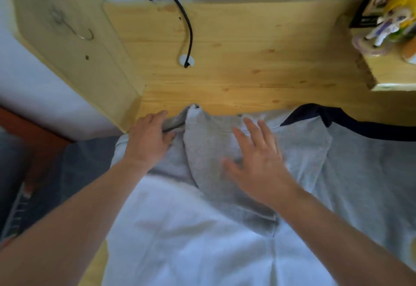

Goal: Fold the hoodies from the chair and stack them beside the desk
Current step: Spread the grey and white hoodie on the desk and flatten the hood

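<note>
A light grey hoodie (351, 173) lies spread over the wooden desk (247, 56), its dark-lined hood at the upper right. One grey sleeve (202, 150) is folded across the body. My left hand (148, 137) rests at the hoodie's left edge, its fingers curled on a fold of the fabric. My right hand (256, 155) lies flat with spread fingers on the folded sleeve; it is slightly blurred.
A black cable (188, 27) runs from the wall into a grommet in the desk. A wooden side panel with a metal hook (86, 36) stands at the left. Figurines and a box (387, 22) sit on a shelf at the right.
</note>
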The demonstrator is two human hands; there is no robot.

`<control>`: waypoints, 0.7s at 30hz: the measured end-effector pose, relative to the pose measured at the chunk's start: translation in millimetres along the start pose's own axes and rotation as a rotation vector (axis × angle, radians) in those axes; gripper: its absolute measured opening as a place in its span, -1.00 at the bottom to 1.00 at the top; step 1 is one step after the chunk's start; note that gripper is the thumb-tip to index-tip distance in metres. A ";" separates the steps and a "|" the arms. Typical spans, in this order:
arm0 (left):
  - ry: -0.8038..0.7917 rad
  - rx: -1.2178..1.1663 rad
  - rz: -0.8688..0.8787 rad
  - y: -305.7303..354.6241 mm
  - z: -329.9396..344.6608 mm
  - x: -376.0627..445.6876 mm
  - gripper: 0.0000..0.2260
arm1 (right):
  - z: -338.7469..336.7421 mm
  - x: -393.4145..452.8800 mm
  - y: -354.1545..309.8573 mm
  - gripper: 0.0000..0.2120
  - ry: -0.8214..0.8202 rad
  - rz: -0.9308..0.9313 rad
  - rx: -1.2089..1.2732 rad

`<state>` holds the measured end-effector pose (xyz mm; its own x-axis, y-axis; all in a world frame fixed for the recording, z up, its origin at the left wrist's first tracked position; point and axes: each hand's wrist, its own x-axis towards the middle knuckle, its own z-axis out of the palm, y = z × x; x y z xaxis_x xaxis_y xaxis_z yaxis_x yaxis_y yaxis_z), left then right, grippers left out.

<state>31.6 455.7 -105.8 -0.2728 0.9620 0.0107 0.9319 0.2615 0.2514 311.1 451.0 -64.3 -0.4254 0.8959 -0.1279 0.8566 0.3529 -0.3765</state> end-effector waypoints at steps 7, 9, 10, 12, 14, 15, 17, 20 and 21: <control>0.006 0.279 0.006 -19.7 -21.2 53.5 -0.82 | 41.7 -44.3 5.9 -0.22 -0.187 -0.132 -0.294; -0.026 0.336 -0.014 -14.4 -22.6 61.3 -0.80 | 44.2 -48.8 16.4 -0.32 -0.151 -0.201 -0.269; -0.037 0.332 -0.040 -9.0 -23.0 62.9 -0.79 | 44.3 -51.4 18.3 -0.37 -0.163 -0.228 -0.275; 0.003 0.277 -0.084 1.7 -23.3 65.9 -0.78 | 40.5 -53.3 16.8 -0.41 -0.215 -0.267 -0.250; 0.054 0.068 -0.137 12.5 -22.1 62.8 -0.82 | 31.6 -49.5 16.4 -0.39 -0.314 -0.244 -0.147; 0.070 -0.093 -0.189 21.2 -21.0 56.8 -0.84 | 28.8 -45.9 19.2 -0.37 -0.330 -0.232 -0.102; -0.019 -0.412 -0.357 41.1 -19.5 43.4 -0.68 | 21.3 -37.9 21.0 -0.39 -0.303 -0.234 -0.011; -0.369 -0.782 -0.598 60.9 -14.1 33.5 -0.41 | 15.6 -21.8 32.0 -0.49 -0.044 -0.244 0.039; -0.398 -0.823 -0.570 62.6 -11.2 35.7 -0.42 | 16.3 -15.1 38.7 -0.48 -0.008 -0.229 -0.006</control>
<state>77.5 505.5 -78.9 -0.3799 0.7106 -0.5923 0.2045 0.6889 0.6954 345.9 446.7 -91.9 -0.6111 0.7901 -0.0472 0.7391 0.5483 -0.3912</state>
